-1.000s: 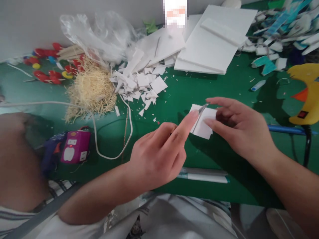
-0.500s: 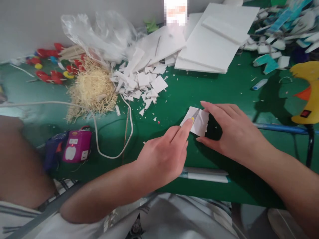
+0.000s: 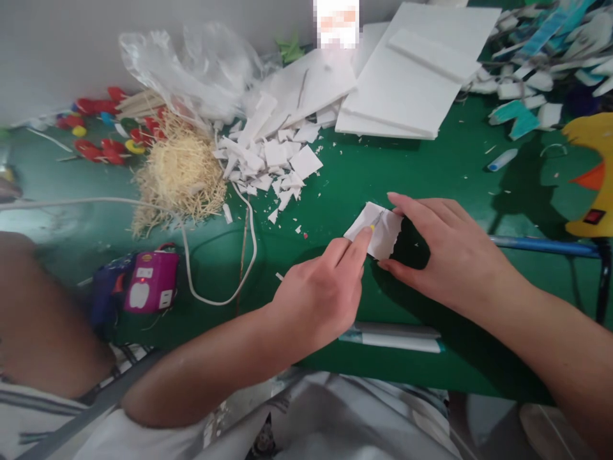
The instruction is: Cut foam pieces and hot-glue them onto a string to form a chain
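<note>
A small white foam piece lies on the green table, one edge rough. My left hand is closed around a craft knife, index finger stretched along it; its thin blade and a bit of yellow show over the foam, while the handle is hidden in my fist. From the other side, my right hand grips the foam by its edges, thumb at the near corner and fingertips at the far one.
Foam scraps and white foam sheets lie behind. Wood shavings, a white cable and a magenta power adapter are left. A yellow glue gun stands right; white-barrelled pens lie near the front edge.
The foam has turned and shifted slightly left between my hands. My right fingers moved from its right side to span its corners. The blade lay across the foam earlier and still rests over it.
</note>
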`<state>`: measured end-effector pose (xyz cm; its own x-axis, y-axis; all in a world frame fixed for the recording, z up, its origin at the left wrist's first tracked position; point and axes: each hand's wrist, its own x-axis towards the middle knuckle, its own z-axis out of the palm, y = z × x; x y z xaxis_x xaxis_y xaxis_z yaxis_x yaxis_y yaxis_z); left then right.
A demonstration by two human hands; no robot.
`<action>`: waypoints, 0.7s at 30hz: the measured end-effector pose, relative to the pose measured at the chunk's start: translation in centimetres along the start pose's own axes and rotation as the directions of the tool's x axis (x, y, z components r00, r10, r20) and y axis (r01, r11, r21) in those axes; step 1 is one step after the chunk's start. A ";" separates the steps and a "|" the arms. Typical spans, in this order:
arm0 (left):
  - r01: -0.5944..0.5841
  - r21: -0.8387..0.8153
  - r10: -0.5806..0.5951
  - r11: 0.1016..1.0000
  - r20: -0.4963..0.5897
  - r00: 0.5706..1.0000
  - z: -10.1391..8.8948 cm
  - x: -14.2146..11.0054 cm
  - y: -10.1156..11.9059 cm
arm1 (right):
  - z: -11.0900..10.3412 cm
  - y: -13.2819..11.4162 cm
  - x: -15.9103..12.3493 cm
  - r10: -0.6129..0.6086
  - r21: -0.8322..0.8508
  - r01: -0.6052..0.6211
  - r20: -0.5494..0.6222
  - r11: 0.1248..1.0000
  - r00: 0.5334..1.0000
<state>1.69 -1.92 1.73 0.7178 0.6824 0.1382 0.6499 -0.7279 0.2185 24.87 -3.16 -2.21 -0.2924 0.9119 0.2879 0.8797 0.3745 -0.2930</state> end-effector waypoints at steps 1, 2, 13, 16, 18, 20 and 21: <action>0.008 -0.001 -0.008 1.000 0.008 1.000 0.0 0.0 0.1 | 0.1 0.0 0.0 0.009 -0.001 -0.009 0.008 1.000 1.000; 0.016 0.002 -0.016 1.000 0.013 1.000 0.0 0.1 0.2 | 0.1 0.0 0.0 0.016 -0.003 -0.016 0.015 1.000 1.000; 0.060 0.050 -0.064 0.997 0.071 0.995 -0.1 0.8 0.8 | 0.1 -0.1 0.0 -0.015 -0.020 0.015 -0.010 1.000 1.000; 0.104 0.114 -0.124 0.988 0.193 0.973 -0.7 1.6 1.2 | 0.2 -0.1 -0.1 -0.075 -0.055 0.074 -0.028 0.996 0.997; 0.130 0.177 -0.181 0.976 0.318 0.931 -1.3 2.3 1.5 | 0.1 -0.3 -0.2 -0.121 -0.096 0.118 -0.023 0.988 0.992; 0.139 0.221 -0.224 0.965 0.424 0.878 -2.0 3.0 1.8 | 0.0 -0.6 -0.3 -0.140 -0.132 0.139 -0.004 0.981 0.990; 0.137 0.226 -0.229 0.964 0.458 0.859 -2.3 3.3 1.9 | 0.0 -0.7 -0.4 -0.142 -0.148 0.141 0.005 0.979 0.990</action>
<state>4.73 -0.84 4.78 0.5818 0.7225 -0.3735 0.7816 -0.6237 0.0113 24.35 -3.77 -2.08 -0.4163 0.8503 0.3219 0.8753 0.4706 -0.1113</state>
